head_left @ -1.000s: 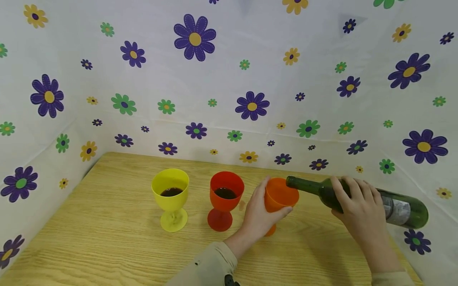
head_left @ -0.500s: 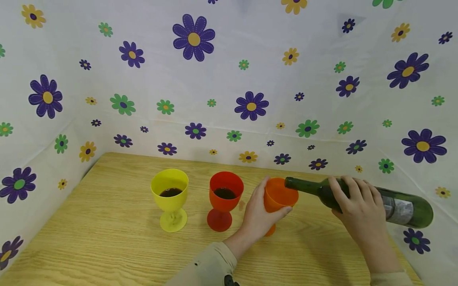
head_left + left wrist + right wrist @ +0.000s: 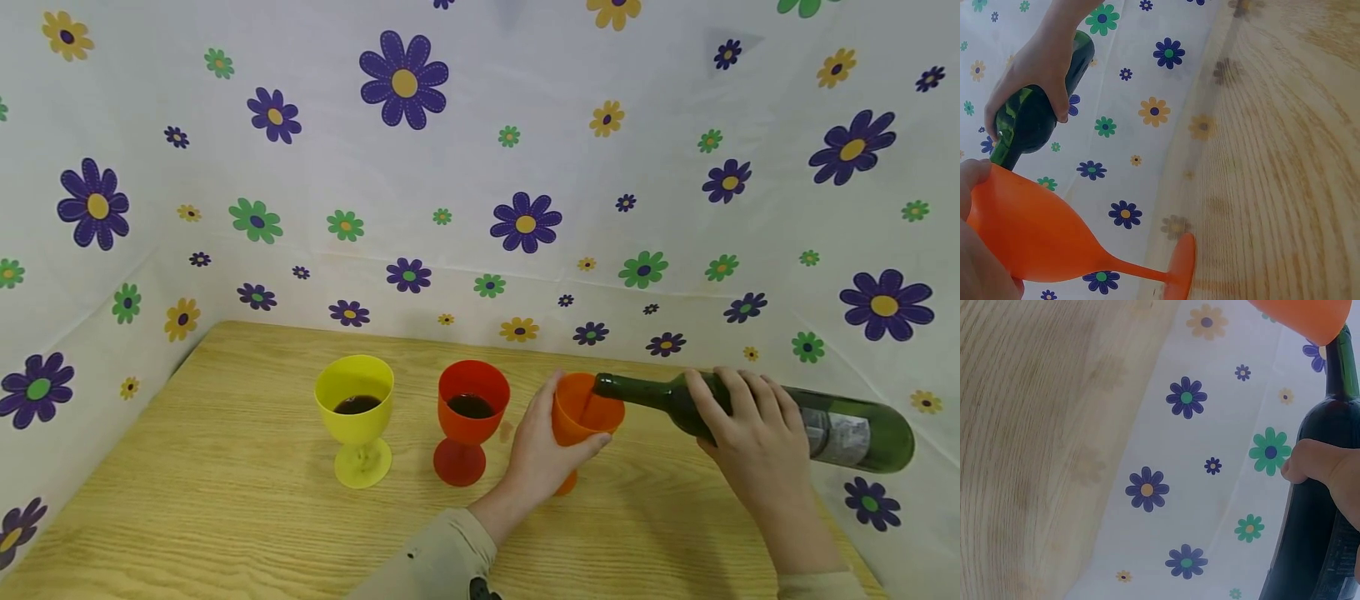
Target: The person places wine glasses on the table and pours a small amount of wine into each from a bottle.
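- The orange cup is held by its bowl in the left hand, the thumb and fingers being curved round it; its foot appears to be rested on the table.
- The green bottle is gripped about its shoulder by the curled fingers of the right hand and is tipped nearly level, its mouth brought over the cup's right rim.
- A thin dark streak, probably the pour, is seen inside the cup.
- The bottle is best tilted by small degrees, so that splashing is avoided.
- The bowl is best steadied firmly, as it could be nudged by the neck.
- The level may be judged against the red cup and yellow cup, both part-filled.
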`<state>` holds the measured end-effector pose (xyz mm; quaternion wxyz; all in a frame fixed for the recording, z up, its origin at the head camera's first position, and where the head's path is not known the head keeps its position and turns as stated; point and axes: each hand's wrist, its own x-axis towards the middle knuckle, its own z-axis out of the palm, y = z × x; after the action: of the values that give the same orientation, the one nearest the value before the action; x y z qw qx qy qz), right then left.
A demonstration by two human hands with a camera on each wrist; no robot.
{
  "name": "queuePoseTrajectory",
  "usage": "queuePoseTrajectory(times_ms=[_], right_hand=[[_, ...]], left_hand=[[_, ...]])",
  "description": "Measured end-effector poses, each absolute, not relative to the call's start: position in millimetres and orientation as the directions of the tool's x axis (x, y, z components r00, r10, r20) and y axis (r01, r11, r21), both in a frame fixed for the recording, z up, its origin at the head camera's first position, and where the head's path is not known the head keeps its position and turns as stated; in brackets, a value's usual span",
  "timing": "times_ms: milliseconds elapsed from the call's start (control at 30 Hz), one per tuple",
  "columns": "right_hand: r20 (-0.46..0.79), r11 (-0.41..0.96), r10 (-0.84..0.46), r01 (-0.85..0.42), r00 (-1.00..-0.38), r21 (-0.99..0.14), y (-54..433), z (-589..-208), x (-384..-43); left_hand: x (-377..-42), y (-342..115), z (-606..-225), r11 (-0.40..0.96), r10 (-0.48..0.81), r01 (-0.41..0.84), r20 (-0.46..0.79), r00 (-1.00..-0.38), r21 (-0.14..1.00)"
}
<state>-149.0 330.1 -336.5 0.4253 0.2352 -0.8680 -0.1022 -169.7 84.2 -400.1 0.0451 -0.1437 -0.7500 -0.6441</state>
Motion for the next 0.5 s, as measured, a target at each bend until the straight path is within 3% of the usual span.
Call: queuePoseTrajectory(times_ms=[500], right_hand=[[0.663, 0.865, -0.501, -0.338, -0.556, 0.371, 329.2, -332.2, -148.7]], left_hand=[[-170.8, 84.2, -401.0, 0.126, 0.162, 0.279, 0.258, -0.952, 0.952]])
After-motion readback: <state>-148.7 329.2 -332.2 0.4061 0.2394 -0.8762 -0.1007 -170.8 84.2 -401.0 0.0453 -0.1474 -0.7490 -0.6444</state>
